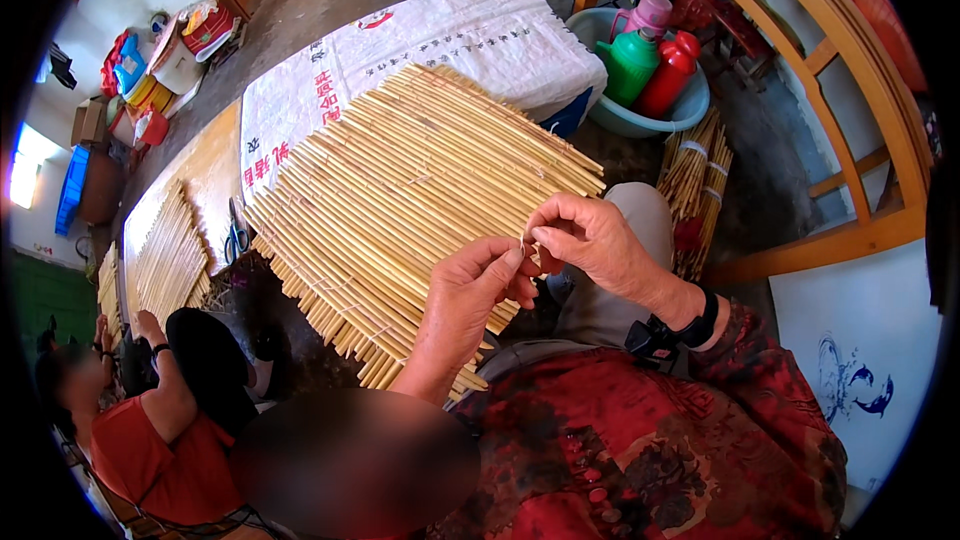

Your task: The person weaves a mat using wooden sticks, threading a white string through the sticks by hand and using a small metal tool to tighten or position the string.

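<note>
A mat of straw-coloured stalks, bound side by side with thin string, lies across a table and reaches over its near edge toward my lap. My left hand is above the mat's near right part, thumb and fingers pinched on a thin pale string. Close against it, my right hand pinches the same string between thumb and forefinger. The fingertips of both hands nearly meet. Where the string runs below the fingers is hidden.
A printed white woven sack covers the table. Blue-handled scissors lie left of the mat. A co-worker sits at the left by another stalk mat. At right are a basin with flasks, stalk bundles and a wooden frame.
</note>
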The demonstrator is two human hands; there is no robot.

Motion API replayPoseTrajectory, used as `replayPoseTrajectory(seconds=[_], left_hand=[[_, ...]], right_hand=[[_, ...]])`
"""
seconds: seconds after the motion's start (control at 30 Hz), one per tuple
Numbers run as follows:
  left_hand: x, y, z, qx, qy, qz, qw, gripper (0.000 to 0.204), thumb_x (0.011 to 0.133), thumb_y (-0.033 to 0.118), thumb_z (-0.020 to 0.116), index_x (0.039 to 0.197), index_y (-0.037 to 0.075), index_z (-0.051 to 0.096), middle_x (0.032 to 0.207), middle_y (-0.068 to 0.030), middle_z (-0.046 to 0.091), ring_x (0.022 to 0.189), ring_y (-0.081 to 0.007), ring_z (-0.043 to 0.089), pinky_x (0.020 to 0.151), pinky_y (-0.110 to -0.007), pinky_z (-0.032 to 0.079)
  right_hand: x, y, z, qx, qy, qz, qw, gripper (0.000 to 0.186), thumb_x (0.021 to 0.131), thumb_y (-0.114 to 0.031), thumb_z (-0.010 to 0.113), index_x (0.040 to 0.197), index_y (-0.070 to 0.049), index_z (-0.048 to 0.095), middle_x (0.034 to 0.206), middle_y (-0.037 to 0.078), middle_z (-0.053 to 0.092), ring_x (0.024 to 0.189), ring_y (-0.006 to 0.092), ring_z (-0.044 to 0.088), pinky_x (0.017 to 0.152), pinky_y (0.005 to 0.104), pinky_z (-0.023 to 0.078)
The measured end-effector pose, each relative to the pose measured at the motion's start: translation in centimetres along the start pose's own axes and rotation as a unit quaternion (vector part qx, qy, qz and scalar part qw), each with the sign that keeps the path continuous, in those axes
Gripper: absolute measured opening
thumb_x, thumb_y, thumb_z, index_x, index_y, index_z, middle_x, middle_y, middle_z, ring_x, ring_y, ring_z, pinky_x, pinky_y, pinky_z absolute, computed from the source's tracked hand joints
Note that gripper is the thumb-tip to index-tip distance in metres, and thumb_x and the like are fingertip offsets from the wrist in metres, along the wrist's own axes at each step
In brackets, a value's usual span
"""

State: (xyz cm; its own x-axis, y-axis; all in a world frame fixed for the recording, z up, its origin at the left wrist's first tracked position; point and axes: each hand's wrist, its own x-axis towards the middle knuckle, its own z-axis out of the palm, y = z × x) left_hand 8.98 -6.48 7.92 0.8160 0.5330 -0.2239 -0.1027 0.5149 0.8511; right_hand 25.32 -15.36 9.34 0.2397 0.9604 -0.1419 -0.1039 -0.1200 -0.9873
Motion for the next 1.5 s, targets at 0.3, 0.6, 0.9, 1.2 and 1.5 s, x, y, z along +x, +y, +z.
replayPoseTrajectory(seconds=[0.3,0.6,0.9,1.2,1.5], left_hand=[[0.1,0.2,0.5,0.042,0.018,0.002,0.999,0.021,0.095,0.013,0.054,0.101,-0.005,0.062,0.083,-0.0111,0.066,0.067,-0.0164,0.063,0.061,-0.029,0.054],[0.1,0.4,0.7,0.049,0.018,-0.004,0.999,0.024,0.097,0.013,0.051,0.105,-0.008,0.060,0.088,-0.0137,0.066,0.074,-0.0194,0.066,0.062,-0.030,0.056],[0.2,0.2,0.3,0.053,0.023,-0.012,0.998,0.017,0.091,0.011,0.060,0.100,-0.003,0.063,0.081,-0.0089,0.065,0.063,-0.0126,0.061,0.056,-0.024,0.051],[0.2,-0.1,0.3,0.033,0.045,-0.012,0.998,0.015,0.090,0.011,0.062,0.096,-0.002,0.064,0.070,-0.0036,0.060,0.054,-0.0070,0.051,0.049,-0.019,0.040],[0.1,0.0,0.3,0.019,0.045,0.005,0.999,0.016,0.090,0.011,0.062,0.095,-0.003,0.064,0.071,-0.0045,0.059,0.052,-0.0060,0.045,0.047,-0.019,0.035]], right_hand=[[-0.5,0.1,0.5,-0.117,0.010,-0.088,0.989,0.013,0.085,-0.003,0.062,0.097,0.002,0.059,0.087,0.006,0.060,0.071,0.0090,0.060,0.063,0.0226,0.049],[-0.5,0.3,0.5,-0.084,0.025,-0.047,0.995,0.012,0.088,-0.006,0.061,0.097,0.002,0.059,0.082,0.003,0.060,0.070,0.0077,0.060,0.059,0.0216,0.049],[-0.3,0.2,0.2,0.015,0.011,0.007,1.000,0.015,0.090,-0.012,0.060,0.099,0.000,0.059,0.079,0.002,0.062,0.067,0.0069,0.060,0.057,0.0209,0.052],[-0.3,0.1,0.1,0.031,-0.003,0.002,1.000,0.021,0.092,-0.013,0.057,0.107,0.002,0.059,0.084,0.004,0.064,0.065,0.0074,0.061,0.057,0.0207,0.052],[-0.2,0.4,-0.6,0.010,-0.031,-0.050,0.998,0.022,0.092,-0.012,0.059,0.110,0.000,0.063,0.085,0.003,0.062,0.066,0.0071,0.060,0.056,0.0201,0.048]])
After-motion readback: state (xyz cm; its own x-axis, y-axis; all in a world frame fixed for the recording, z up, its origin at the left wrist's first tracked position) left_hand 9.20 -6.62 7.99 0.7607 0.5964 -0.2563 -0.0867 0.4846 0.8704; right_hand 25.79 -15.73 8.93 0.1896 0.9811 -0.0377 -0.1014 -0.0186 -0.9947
